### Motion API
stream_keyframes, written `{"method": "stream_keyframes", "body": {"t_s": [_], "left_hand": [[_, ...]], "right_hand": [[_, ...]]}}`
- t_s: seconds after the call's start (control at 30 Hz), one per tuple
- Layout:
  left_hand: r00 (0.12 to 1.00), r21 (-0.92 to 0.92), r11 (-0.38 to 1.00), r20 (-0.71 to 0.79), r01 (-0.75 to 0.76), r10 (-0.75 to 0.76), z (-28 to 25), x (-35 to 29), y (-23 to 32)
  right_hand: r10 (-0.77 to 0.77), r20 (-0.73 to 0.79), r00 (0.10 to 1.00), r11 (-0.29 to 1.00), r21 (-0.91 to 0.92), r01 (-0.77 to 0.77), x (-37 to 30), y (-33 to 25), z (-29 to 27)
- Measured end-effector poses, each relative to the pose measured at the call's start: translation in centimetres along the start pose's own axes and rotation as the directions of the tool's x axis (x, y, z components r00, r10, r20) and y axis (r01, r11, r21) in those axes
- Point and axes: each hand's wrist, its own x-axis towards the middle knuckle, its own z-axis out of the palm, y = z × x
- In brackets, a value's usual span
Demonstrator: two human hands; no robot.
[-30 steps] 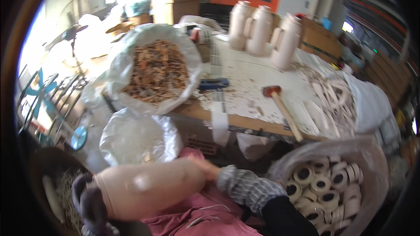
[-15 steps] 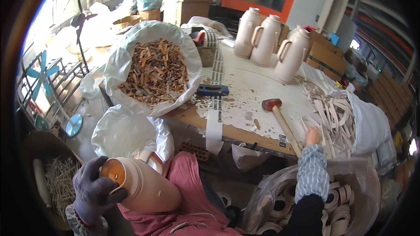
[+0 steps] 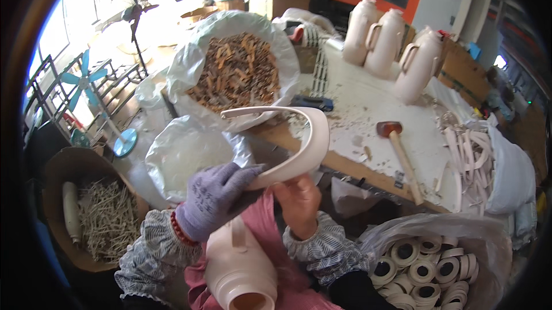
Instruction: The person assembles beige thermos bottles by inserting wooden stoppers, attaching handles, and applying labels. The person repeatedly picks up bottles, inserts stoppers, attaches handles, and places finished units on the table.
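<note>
A pale pink curved plastic handle (image 3: pixel 319 137) is raised in front of me, its thin end pointing left. My left hand (image 3: pixel 215 199), in a grey-purple glove, is closed round its lower end. From beneath, my bare right hand (image 3: pixel 299 202) grips the same part with bent fingers. Below them, a pink vacuum flask body (image 3: pixel 238 261) lies on my lap against pink cloth, its round mouth toward the lower edge. Neither hand touches the flask. Part of its upper side is covered by my left arm and hand.
A mallet (image 3: pixel 401 155) and several finished flasks (image 3: pixel 418 68) are on the worktable (image 3: pixel 351 120). More handles (image 3: pixel 468 155) are heaped at its right end. Bags of brown scraps (image 3: pixel 236 74) and pale rings (image 3: pixel 422 272) stand around, plus a bin of thin sticks (image 3: pixel 106 218).
My right hand has come from the handle heap to the middle with a handle. My left hand has left the flask's mouth and taken the handle; the flask has turned on my lap.
</note>
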Motion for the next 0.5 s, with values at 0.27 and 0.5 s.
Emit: {"method": "stream_keyframes", "body": {"t_s": [0.27,0.5], "left_hand": [[0.643,-0.780,0.045,0.480,0.624,-0.597,-2.7,-6.2,0.3],[0.412,-0.599,0.041,0.496,0.799,-0.765,-1.3,-8.2,2.6]], "right_hand": [[0.370,0.098,0.924,0.848,0.370,-0.379,-6.5,-0.3,-0.1],[0.623,0.232,0.747,0.621,0.434,-0.653,-10.5,-1.2,-0.7]]}}
